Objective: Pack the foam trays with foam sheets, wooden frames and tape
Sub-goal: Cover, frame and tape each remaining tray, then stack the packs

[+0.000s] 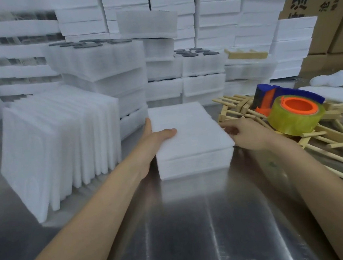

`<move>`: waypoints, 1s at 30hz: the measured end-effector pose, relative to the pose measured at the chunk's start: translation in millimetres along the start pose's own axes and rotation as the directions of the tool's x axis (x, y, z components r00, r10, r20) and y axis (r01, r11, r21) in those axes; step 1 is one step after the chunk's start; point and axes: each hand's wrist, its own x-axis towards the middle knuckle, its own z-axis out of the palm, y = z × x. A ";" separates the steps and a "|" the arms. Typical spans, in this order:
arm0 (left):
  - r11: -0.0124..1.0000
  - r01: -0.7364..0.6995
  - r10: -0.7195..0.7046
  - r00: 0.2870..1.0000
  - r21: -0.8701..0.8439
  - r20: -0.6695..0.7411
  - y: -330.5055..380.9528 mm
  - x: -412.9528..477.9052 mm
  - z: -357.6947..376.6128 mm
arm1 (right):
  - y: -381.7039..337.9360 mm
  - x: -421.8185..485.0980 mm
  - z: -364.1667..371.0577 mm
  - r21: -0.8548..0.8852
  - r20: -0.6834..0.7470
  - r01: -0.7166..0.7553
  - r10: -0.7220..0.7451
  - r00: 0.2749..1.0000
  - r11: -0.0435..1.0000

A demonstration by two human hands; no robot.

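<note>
A white foam tray with a foam sheet on top (190, 136) lies on the metal table (197, 222) in front of me. My left hand (155, 141) grips its left side, thumb lying over the top edge. My right hand (246, 133) touches its right side with loosely bent fingers. A pile of wooden frames (324, 141) lies to the right. On that pile sits a tape dispenser (291, 111) with a yellowish roll, orange core and blue body. Foam sheets (61, 141) stand on edge in a row at the left.
Stacks of white foam trays (100, 67), some showing dark round items on top, rise behind the work area. More foam stacks (249, 15) fill the back. Cardboard boxes (327, 7) stand at the far right. A white cloth-like thing (330, 79) lies beyond the dispenser.
</note>
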 end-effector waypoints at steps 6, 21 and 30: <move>0.998 -0.009 0.009 1.000 -0.059 0.002 2.0 -2.4 2.9 | 5.7 -4.3 -10.3 -0.020 0.155 0.161 -0.156 0.976 0.987; 0.998 -0.018 0.019 1.000 -0.055 0.004 1.7 -0.7 2.3 | -57.9 -10.2 -5.6 0.106 -0.659 0.612 -0.405 0.634 0.784; 1.000 -0.004 0.004 0.995 -0.001 -0.104 -4.7 3.4 3.9 | -73.7 -18.8 11.0 0.068 -0.227 0.528 -0.503 0.834 0.846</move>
